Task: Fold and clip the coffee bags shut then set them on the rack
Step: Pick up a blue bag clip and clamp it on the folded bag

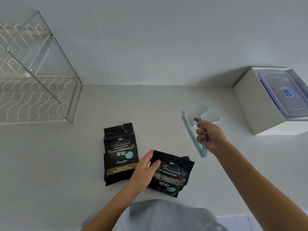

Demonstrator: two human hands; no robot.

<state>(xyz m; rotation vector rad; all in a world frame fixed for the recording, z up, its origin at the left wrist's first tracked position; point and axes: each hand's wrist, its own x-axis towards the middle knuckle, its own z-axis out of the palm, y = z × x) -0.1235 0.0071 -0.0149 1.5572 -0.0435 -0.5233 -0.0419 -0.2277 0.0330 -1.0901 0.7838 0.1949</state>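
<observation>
Operator: Right hand (210, 137) grips one arm of a light-blue sealing clip (191, 135), with the fingers curled around that arm. The clip is sprung wide into a V. Its hinge end points toward the person and its free arm angles up and to the left. It is held above the counter (166, 100), clear of both bags.

Inspector: Left hand status?

Operator: Left hand (145, 165) holds the near coffee bag (171, 177) at its upper left corner. The thumb presses on the printed front and the fingers wrap over the edge.

Inspector: Location of the bags?

Operator: The near coffee bag sits at the front of the counter, just ahead of the person, rotated slightly clockwise. Whether its top is folded cannot be told. The second coffee bag (120, 152) lies flat, label up, just beside the left hand on its left. Its top edge is torn open and carries no clip.

Inspector: Rack and remaining parts?

Operator: The rack (41, 72), made of wire and metal tube, stands at the rear left against the wall (166, 39), well apart from both bags. Spare clips (215, 121) of the same blue lie on the counter just beyond the right hand. A white box (256, 105) stands at the rear right, with a clear container (286, 92) with blue trim inside it
</observation>
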